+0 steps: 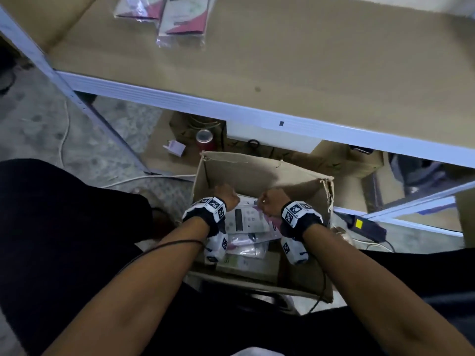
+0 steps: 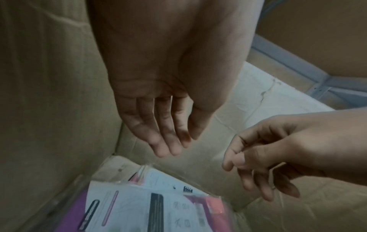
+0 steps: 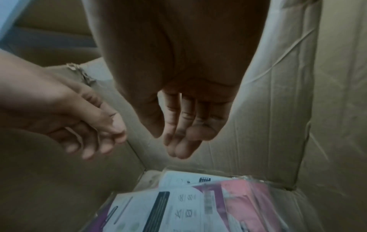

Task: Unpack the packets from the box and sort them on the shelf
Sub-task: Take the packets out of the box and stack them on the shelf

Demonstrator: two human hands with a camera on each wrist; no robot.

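An open cardboard box (image 1: 257, 173) stands on the floor below the shelf. It holds several flat packets (image 1: 246, 222) in clear plastic, printed white, pink and purple. Both hands are inside the box, above the packets. My left hand (image 1: 226, 195) hovers with straight fingers over the top packet (image 2: 151, 204) and holds nothing. My right hand (image 1: 272, 199) hangs relaxed beside it, also empty, above the pink-edged packet (image 3: 238, 200). In the left wrist view my left hand (image 2: 178, 141) is close to the box's left wall (image 2: 49, 109). In the right wrist view my right hand (image 3: 172, 141) is near the right wall (image 3: 278, 125).
The brown shelf board (image 1: 308, 73) has a white front rail (image 1: 231, 109). Two packets (image 1: 182, 19) lie at its far left. A red can (image 1: 204, 138) stands behind the box. A white cable (image 1: 64, 134) crosses the floor on the left. A black device (image 1: 359, 223) lies right of the box.
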